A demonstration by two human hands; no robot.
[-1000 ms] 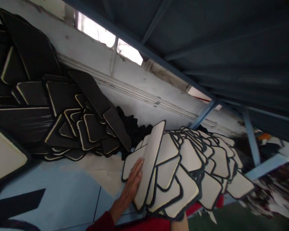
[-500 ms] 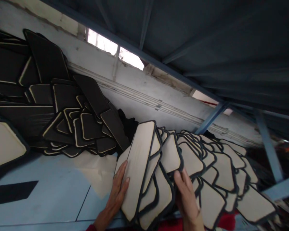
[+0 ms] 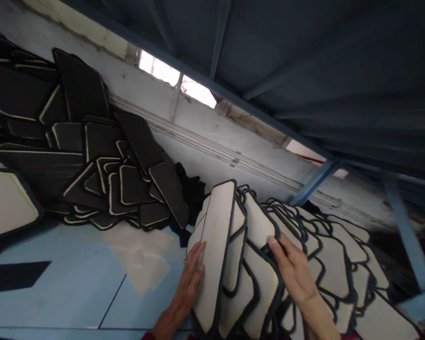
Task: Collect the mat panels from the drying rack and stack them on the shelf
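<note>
Pale panels with dark padded edges and rounded corners lean in an overlapping stack in front of me. My left hand (image 3: 187, 283), a ring on one finger, presses with outstretched fingers on the left face of the long front panel (image 3: 214, 259). On the other side, my right hand (image 3: 293, 267) pinches the lower corner of a pale dark-edged panel (image 3: 258, 219), thumb toward me. Its other fingers are partly hidden behind the edge. More pale panels (image 3: 335, 262) fan out to the right, beyond my right hand.
Dark panels with light edges (image 3: 67, 139) are heaped at the left against a grey wall (image 3: 194, 137). A pale panel (image 3: 9, 203) juts in at the left. The blue tabletop (image 3: 74, 269) bears a dark strip (image 3: 17, 276). A blue metal frame (image 3: 315, 182) slants overhead.
My right hand has moved up and right to the panel's corner, and the front panels lean further right. My left hand has shifted right with the front panel.
</note>
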